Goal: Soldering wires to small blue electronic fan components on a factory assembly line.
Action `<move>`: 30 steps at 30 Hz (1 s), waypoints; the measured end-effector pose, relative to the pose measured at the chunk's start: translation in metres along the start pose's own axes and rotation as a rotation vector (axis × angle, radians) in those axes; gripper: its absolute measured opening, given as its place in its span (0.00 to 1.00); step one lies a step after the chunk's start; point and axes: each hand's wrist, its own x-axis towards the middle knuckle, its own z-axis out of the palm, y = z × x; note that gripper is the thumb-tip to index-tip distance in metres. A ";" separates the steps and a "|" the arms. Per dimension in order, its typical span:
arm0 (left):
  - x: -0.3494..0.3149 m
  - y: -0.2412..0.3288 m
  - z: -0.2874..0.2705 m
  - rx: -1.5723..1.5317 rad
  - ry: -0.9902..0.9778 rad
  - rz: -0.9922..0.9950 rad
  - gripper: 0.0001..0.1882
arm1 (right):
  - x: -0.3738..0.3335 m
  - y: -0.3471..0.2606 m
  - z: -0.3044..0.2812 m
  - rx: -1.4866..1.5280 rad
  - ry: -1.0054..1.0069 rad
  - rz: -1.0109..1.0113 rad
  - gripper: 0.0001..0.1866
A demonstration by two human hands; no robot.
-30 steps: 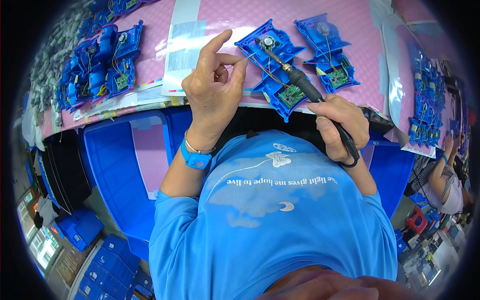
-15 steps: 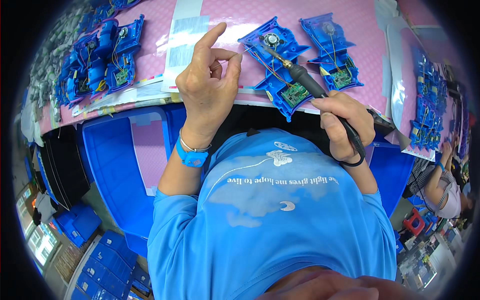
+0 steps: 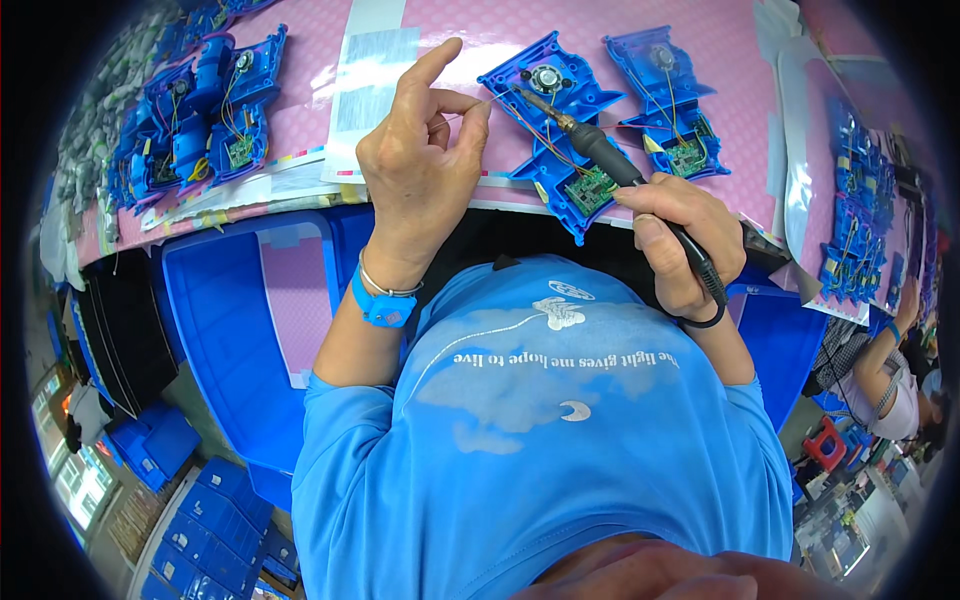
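Observation:
My right hand (image 3: 688,240) is wrapped round the black handle of a soldering iron (image 3: 603,155). Its tip points up and left, over the upper part of a blue plastic housing (image 3: 590,100), left of a round speaker (image 3: 546,79). Thin wires run from there down to a green circuit board (image 3: 590,190) in the housing's lower part. At the housing's left edge, my left hand (image 3: 425,150) pinches a thin wire (image 3: 494,98) between thumb and forefinger, another finger raised. Whether the iron's tip touches the wire I cannot tell.
A second opened blue housing (image 3: 665,100) lies just to the right. More wired housings (image 3: 200,115) are grouped at the left, others (image 3: 855,210) at the far right. Blue bins (image 3: 235,350) stand below the pink-covered table (image 3: 300,75). Another person's arm (image 3: 885,350) shows at the right.
The iron's tip has shifted slightly left and up, away from the speaker and toward the housing's left edge. My left hand has moved a little right, still pinching the wire.

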 end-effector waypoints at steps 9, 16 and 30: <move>0.006 -0.002 -0.002 -0.089 -0.010 -0.052 0.28 | 0.000 -0.003 -0.001 -0.024 -0.010 0.001 0.13; 0.008 -0.013 -0.012 0.006 -0.089 0.282 0.19 | -0.004 -0.006 -0.006 -0.007 0.032 -0.023 0.13; 0.016 -0.019 -0.003 0.121 -0.151 0.582 0.11 | -0.004 -0.005 -0.003 -0.007 0.044 -0.011 0.12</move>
